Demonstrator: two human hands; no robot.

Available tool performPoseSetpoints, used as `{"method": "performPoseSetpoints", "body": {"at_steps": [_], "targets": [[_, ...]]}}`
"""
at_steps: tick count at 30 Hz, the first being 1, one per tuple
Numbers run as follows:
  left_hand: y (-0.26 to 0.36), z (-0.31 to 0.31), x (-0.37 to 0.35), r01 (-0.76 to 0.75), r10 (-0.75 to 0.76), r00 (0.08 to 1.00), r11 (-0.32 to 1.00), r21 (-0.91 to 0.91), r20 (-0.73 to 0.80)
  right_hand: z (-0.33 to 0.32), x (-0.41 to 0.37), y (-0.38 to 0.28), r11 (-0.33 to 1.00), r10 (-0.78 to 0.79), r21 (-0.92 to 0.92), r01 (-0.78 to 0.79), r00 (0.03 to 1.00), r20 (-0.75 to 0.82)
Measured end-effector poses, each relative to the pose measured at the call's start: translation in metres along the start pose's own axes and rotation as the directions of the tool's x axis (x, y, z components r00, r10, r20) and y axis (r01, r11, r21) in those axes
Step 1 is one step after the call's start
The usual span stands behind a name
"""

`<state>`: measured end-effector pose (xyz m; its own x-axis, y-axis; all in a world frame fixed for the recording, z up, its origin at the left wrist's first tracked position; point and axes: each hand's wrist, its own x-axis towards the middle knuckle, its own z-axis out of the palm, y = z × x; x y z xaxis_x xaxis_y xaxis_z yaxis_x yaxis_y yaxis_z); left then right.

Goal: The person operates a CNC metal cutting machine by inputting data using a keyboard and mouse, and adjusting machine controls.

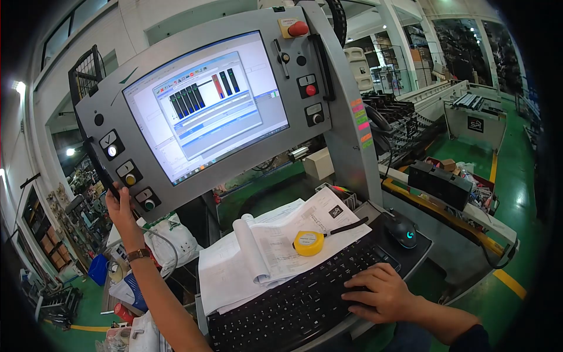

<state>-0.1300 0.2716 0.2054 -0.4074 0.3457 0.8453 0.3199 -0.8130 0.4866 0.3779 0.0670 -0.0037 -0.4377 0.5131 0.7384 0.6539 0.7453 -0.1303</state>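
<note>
My left hand point(121, 212) is wrapped round the lower end of a black handle point(97, 158) on the left edge of a grey control panel point(205, 193). A lit screen point(158, 146) in the panel shows a window with dark vertical bars, one of them red. My right hand point(375, 293) lies over the right part of a black keyboard point(281, 320), fingers stretched out and apart, holding nothing. Behind the keyboard lie curled paper sheets point(234, 276) with a yellow tape measure point(308, 242) on top. A black computer mouse point(400, 229) sits right of the papers.
A red emergency button point(298, 29) tops the panel's right side, beside the grey post point(352, 141) with coloured stickers. A white bag point(170, 240) hangs behind the papers at left. On the right are a black box point(440, 183) and machine rails with yellow edging.
</note>
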Motion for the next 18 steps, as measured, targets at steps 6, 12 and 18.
{"method": "performPoseSetpoints", "body": {"at_steps": [6, 12, 18], "targets": [[0.0013, 0.0, -0.0007, -0.021, 0.021, 1.0, 1.0, -0.01, 0.021, 0.0035, -0.005, 0.0035, 0.999, -0.026, 0.028, 0.026, 1.0, 0.004], [-0.0002, -0.0003, 0.0003, -0.02, 0.02, 1.0, 1.0, 0.011, 0.008, 0.004, -0.0075, 0.0017, 0.998, 0.025, 0.06, -0.024, 1.0, -0.013], [0.0053, 0.0029, -0.0025, -0.01, 0.01, 1.0, 1.0, 0.024, -0.004, 0.0013, -0.0059, -0.0006, 0.999, 0.019, 0.039, -0.019, 1.0, -0.01]]}}
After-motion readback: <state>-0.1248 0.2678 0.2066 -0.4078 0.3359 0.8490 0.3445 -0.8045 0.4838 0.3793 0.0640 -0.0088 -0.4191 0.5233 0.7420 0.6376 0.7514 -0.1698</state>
